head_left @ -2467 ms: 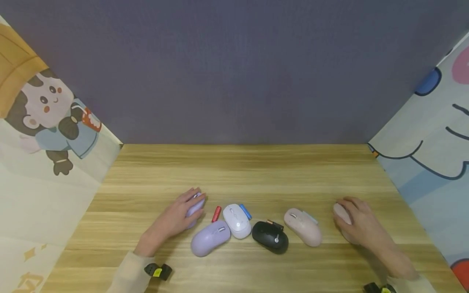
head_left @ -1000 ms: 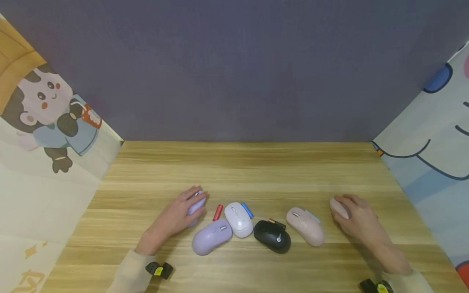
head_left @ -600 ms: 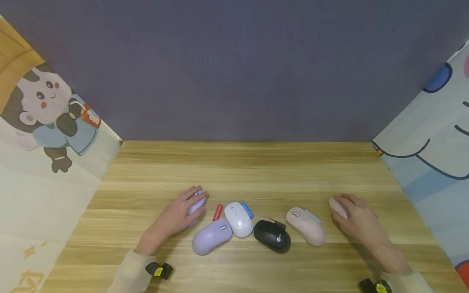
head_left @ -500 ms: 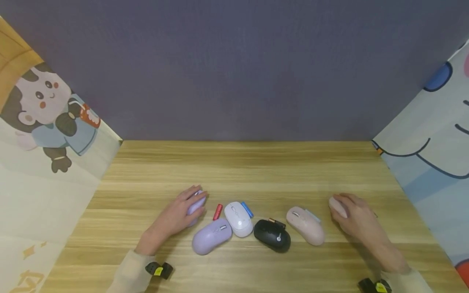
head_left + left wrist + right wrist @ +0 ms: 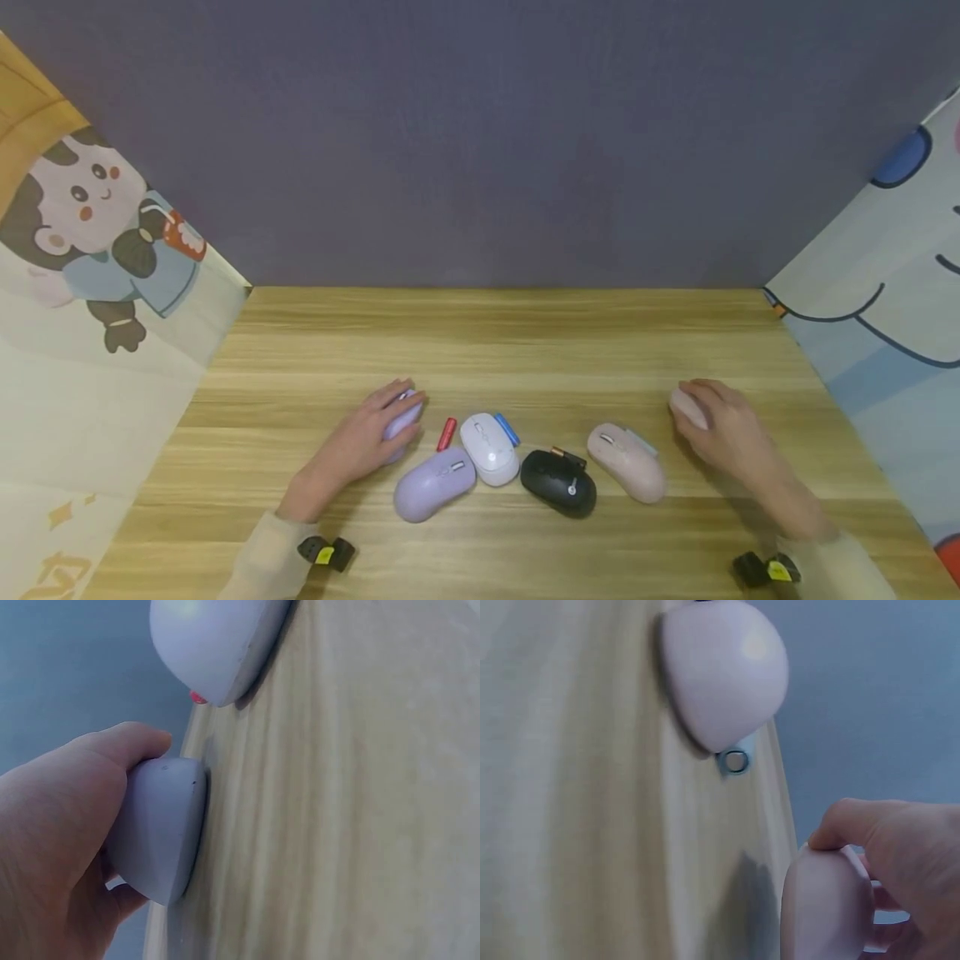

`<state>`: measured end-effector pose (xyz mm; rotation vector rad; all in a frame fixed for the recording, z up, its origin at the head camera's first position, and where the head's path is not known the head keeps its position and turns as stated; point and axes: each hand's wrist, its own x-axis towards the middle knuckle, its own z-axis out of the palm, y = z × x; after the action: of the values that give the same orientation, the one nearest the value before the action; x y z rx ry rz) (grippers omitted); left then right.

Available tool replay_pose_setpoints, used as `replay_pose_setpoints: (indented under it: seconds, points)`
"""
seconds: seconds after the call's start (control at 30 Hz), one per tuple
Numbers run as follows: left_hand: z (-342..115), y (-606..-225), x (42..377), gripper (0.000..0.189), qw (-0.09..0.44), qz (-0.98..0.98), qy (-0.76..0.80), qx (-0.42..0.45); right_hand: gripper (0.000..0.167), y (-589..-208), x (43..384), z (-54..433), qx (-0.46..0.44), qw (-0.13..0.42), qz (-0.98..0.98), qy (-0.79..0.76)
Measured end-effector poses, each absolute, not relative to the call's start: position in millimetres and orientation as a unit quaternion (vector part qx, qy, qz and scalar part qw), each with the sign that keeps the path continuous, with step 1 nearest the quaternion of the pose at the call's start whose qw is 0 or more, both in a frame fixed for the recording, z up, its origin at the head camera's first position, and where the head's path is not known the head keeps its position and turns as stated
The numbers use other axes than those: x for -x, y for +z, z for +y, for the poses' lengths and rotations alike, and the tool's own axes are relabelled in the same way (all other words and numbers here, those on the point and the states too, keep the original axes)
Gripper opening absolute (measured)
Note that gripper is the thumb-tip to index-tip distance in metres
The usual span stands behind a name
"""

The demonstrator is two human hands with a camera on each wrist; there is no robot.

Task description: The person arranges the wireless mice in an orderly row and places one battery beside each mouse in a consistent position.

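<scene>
On the left of the table, my left hand [image 5: 363, 442] grips a small purple computer mouse [image 5: 159, 825], thumb on one side and fingers on the other. That mouse lies on the wood, and the hand covers much of it in the head view. Over on the right, my right hand [image 5: 726, 429] holds a pale pink mouse [image 5: 687, 408] by its sides. In the right wrist view its shadow falls apart from it, so it looks raised off the table. A second pink mouse [image 5: 627, 463] lies nearby, with a pale blue battery [image 5: 641, 442] against its side.
Between the hands lie a larger purple mouse [image 5: 435, 485], a white mouse [image 5: 490, 450] and a black mouse [image 5: 558, 483]. A red battery [image 5: 446, 434], a blue battery [image 5: 507, 429] and a black-and-copper battery [image 5: 568, 457] sit beside them. A dark panel [image 5: 495, 150] closes the table's back.
My right hand has moved the pink mouse slightly away from me and to the left. My left hand keeps its place on the purple mouse. The view has shifted a little.
</scene>
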<state>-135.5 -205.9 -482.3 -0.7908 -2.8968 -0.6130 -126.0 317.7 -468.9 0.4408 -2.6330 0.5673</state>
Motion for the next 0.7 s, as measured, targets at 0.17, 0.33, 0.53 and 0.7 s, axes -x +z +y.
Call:
replay_pose_setpoints:
  seconds: [0.17, 0.33, 0.53, 0.7]
  points:
    - [-206, -482, 135, 0.052, 0.035, -0.944, -0.2, 0.261, 0.045, -458, 140, 313, -0.155, 0.178, -0.948, 0.215]
    - [-205, -481, 134, 0.052, 0.031, -0.943, -0.203, 0.262, 0.045, -455, 152, 308, -0.161, 0.182, -0.946, 0.217]
    - [-206, -481, 134, 0.053, 0.031, -0.942, -0.207, 0.263, 0.043, -454, 165, 304, -0.172, 0.188, -0.94, 0.225]
    - [-206, -482, 134, 0.053, 0.031, -0.941, -0.213, 0.261, 0.043, -453, 173, 300, -0.161, 0.173, -0.944, 0.228]
